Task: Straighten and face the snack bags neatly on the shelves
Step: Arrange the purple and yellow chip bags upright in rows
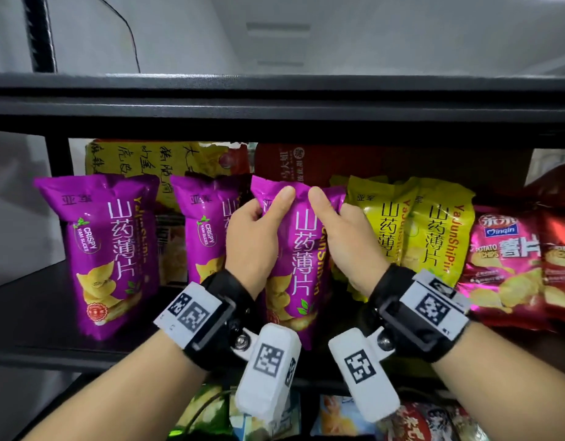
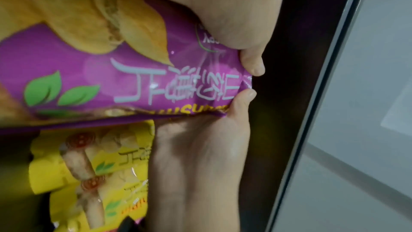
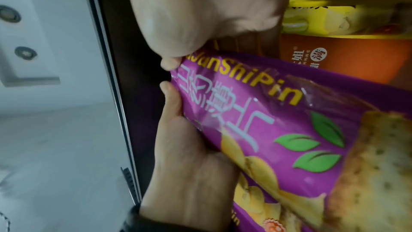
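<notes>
Purple foil yam-crisp bag [image 1: 302, 259] standing at middle of black metal shelf [image 1: 33, 313], both hands working on it. Left hand [image 1: 254, 240] and right hand [image 1: 348, 246] gripping upper corners, thumbs pressing front. Two matching purple bags [image 1: 112, 249] at left already standing upright, facing out. Yellow bags [image 1: 411, 230] overlapping, red chip bags [image 1: 504, 265] leaning at right: likely awaiting straightening.

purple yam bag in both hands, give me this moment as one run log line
hands: left hand + right hand grip purple yam bag top | bag: upright, front out | neighbours: yellow bags right | step: facing
</notes>
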### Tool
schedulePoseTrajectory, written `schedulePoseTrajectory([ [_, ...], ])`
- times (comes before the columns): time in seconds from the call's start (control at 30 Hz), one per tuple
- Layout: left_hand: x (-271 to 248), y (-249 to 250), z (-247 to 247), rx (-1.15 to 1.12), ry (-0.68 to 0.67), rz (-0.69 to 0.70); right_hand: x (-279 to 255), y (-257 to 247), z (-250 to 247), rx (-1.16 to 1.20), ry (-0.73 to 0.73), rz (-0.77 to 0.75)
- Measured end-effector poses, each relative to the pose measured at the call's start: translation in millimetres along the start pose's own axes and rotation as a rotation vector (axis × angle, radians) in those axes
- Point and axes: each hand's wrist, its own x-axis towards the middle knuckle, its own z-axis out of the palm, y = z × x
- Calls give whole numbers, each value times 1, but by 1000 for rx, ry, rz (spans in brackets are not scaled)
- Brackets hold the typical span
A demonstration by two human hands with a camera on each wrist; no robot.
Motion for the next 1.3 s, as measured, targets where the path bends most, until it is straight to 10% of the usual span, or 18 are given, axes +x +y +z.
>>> schedulePoseTrajectory([
  [0.47,2,-13,-10,92,-88,-5,4,15,2,-36,69,-81],
  [1.3,-49,-44,-62,499,-577,-148,-48,67,-5,33,-497,113],
])
